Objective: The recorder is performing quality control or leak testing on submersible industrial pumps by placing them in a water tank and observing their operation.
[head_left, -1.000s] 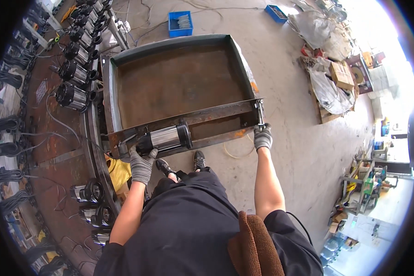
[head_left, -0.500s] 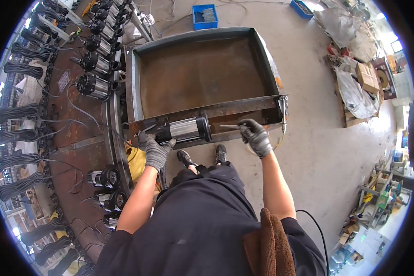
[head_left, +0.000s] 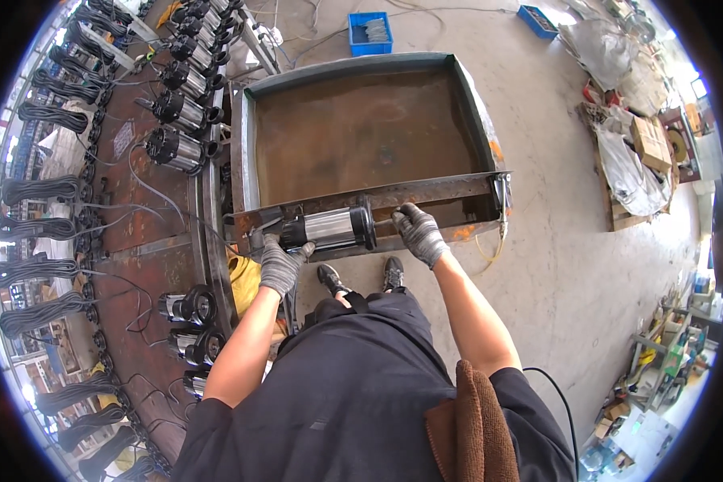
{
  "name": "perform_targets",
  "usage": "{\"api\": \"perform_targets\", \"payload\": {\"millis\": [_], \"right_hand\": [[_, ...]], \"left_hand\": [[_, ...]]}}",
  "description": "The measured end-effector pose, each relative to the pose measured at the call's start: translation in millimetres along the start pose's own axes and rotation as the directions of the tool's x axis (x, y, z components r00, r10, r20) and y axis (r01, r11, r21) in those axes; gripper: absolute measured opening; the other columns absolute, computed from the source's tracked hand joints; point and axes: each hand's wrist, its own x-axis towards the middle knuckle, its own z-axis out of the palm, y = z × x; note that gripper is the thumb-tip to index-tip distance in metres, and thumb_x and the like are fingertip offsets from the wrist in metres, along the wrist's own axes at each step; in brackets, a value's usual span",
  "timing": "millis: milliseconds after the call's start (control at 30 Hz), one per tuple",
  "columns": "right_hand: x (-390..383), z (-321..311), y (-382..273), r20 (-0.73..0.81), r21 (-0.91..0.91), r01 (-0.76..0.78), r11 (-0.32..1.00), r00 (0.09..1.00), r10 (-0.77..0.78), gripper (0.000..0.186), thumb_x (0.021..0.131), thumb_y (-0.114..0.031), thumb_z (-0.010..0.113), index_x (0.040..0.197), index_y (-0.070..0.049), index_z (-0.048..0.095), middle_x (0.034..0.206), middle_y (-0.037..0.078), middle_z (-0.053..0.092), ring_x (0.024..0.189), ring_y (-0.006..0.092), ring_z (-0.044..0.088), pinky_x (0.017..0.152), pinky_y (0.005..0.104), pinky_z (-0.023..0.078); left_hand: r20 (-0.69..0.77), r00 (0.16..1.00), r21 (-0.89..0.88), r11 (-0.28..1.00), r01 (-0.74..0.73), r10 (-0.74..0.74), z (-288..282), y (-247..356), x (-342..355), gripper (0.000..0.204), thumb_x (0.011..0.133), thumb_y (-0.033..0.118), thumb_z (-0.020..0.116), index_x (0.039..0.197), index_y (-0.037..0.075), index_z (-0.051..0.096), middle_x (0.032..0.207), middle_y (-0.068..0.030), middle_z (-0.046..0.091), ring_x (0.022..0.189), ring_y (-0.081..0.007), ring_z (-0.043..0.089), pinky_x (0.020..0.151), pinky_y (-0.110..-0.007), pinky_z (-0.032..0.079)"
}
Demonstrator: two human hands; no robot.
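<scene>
A stainless pump motor with black end caps lies horizontally on the front ledge of a rusty steel tank holding murky brown water. My gloved left hand grips near the motor's left end. My gloved right hand is closed on a slim metal rod at the motor's right end; whether the rod touches it I cannot tell. A small metal fitting with a thin hose sits at the tank's front right corner.
Rows of motors and coiled cables line the rusty bench at left. Blue crates stand beyond the tank. A pallet with sacks and boxes is at right, a cluttered cart lower right. My feet are under the front ledge.
My right hand moved left from the fitting at the tank's right corner with a rod in it, to the motor's right end. My left hand stayed at the motor's left. The view shifted.
</scene>
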Motion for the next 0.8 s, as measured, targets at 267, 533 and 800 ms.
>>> {"api": "perform_targets", "payload": {"millis": [267, 533, 800], "right_hand": [[-2.2, 14.4, 14.8, -0.129, -0.225, -0.075, 0.972, 0.991, 0.047, 0.037, 0.101, -0.034, 0.051, 0.117, -0.002, 0.060, 0.095, 0.017, 0.069, 0.094, 0.0359, 0.065, 0.088, 0.0407, 0.050], [-6.1, -23.3, 2.3, 0.375, 0.572, -0.377, 0.729, 0.910, 0.177, 0.042, 0.092, -0.036, 0.069, 0.112, 0.000, 0.058, 0.087, 0.012, 0.065, 0.070, 0.0202, 0.065, 0.062, 0.0340, 0.055], [0.7, 0.4, 12.2, 0.105, 0.359, -0.269, 0.894, 0.963, 0.248, 0.049, 0.092, -0.057, 0.060, 0.079, -0.011, 0.057, 0.050, -0.002, 0.045, 0.037, 0.0104, 0.040, 0.036, 0.0267, 0.030]], "left_hand": [[-0.064, 0.969, 0.006, 0.971, -0.240, 0.240, 19.5, -55.3, 25.3, 0.056, 0.058, 0.017, 0.079, 0.109, 0.003, 0.062, 0.103, -0.0066, 0.069, 0.093, -0.0167, 0.064, 0.089, -0.031, 0.048], [-0.094, 0.953, 0.037, 0.957, -0.286, 0.288, 11.3, -54.1, 23.6, 0.044, 0.058, 0.013, 0.080, 0.099, 0.002, 0.068, 0.092, -0.0060, 0.071, 0.081, -0.0156, 0.065, 0.075, -0.030, 0.054], [0.071, 0.989, 0.357, 0.922, -0.149, 0.133, -8.1, 0.5, 1.9, 0.084, 0.070, 0.038, 0.088, 0.125, -0.008, 0.043, 0.117, -0.0240, 0.061, 0.109, -0.0327, 0.059, 0.098, -0.039, 0.047]]}}
